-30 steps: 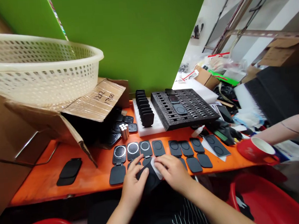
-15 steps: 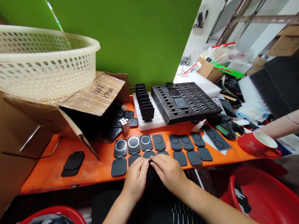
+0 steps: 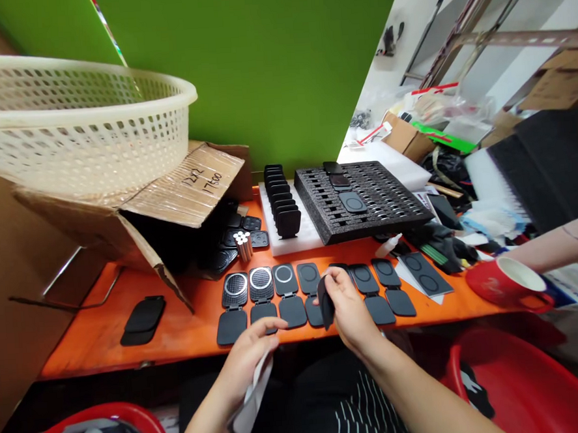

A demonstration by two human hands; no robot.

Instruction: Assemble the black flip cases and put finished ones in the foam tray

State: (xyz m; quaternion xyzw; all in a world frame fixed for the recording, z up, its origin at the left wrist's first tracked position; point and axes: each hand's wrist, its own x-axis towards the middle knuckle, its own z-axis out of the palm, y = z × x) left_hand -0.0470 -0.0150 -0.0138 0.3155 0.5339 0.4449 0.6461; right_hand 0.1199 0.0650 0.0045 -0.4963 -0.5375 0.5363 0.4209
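My right hand (image 3: 349,307) pinches a thin black square pad (image 3: 326,304), tilted on edge above the row of hinged panels. Closer to me, my left hand (image 3: 248,356) has a pale, curled backing sheet (image 3: 253,401) in its grip, hanging below the palm. Flat on the orange table (image 3: 188,337) lie several black folding panels, each a pair of hinged squares. Two on the left show a white ring on a textured face, like this ringed panel (image 3: 236,287). Others have a smooth dark face with a faint ring, such as this covered panel (image 3: 387,272). My right hand partly hides one panel.
Behind the panels stand a black slotted foam block (image 3: 367,221) and a white foam strip (image 3: 295,243) with upright black pieces. A carton (image 3: 184,184) carries a white basket (image 3: 156,126). Red tubs (image 3: 154,421) flank my lap. Another person's forearm (image 3: 555,242) reaches in beside a red mug (image 3: 499,282).
My hands were together at the table edge and have separated. The right has moved up and right with the black pad; the left has drawn down and left with the pale backing sheet.
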